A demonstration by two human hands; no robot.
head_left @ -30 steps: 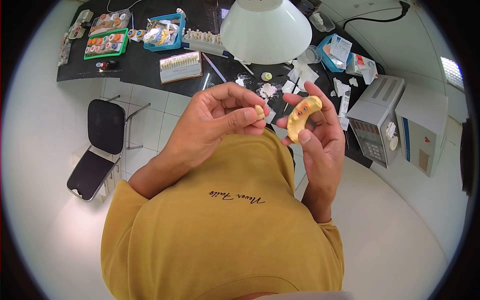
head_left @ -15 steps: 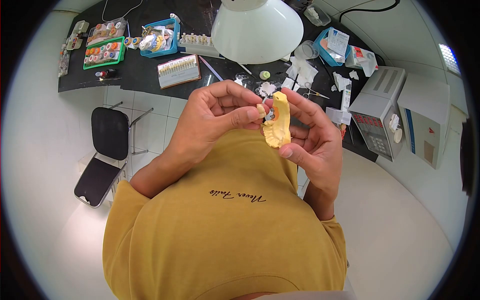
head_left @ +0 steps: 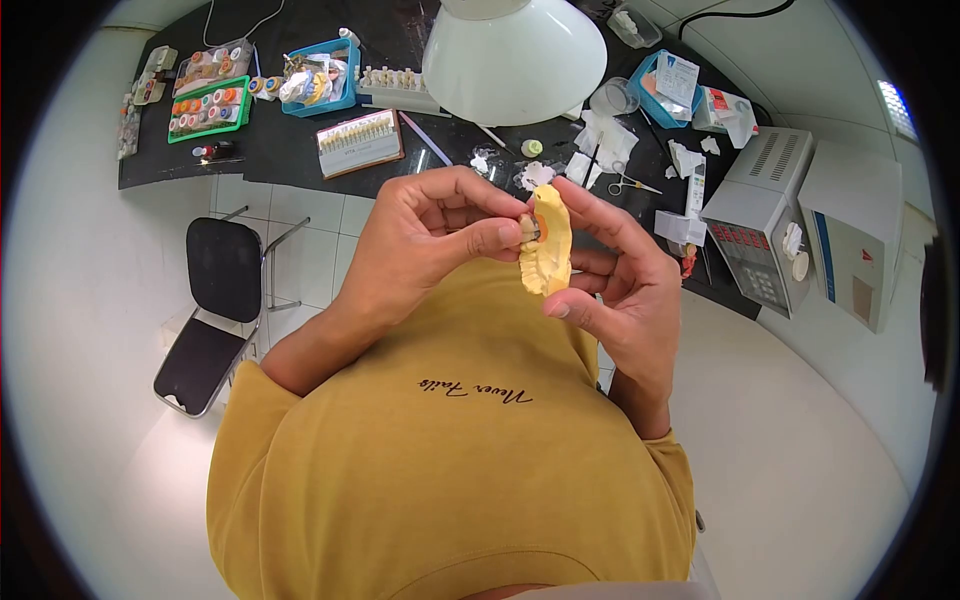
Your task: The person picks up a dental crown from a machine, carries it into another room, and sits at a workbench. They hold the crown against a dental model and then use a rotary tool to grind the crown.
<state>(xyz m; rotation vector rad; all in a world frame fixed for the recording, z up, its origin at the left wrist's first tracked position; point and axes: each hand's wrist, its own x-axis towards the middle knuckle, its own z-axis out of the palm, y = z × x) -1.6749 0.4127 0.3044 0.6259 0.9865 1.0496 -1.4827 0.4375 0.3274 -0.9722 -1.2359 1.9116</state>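
Note:
A yellow dental cast [head_left: 552,262] with a row of teeth and an orange-pink gum patch is held upright in front of my chest. My right hand [head_left: 628,270] grips its ends, thumb at the lower end and fingertips along the upper back. Between the thumb and index finger of my left hand [head_left: 450,235] is a small cream dental crown piece [head_left: 528,230]. This piece sits right at the gap in the tooth row, beside the orange patch, and the fingertips partly hide it.
Behind the hands, a black bench holds a white lamp shade [head_left: 515,65], a shade guide case [head_left: 360,143], scissors [head_left: 633,184] and a green tray of jars [head_left: 208,110]. A grey furnace [head_left: 757,215] stands at right. A black chair [head_left: 222,270] is on the left.
The cast has shifted slightly left and turned, and the crown piece has come against its gap. Both hands keep their grips.

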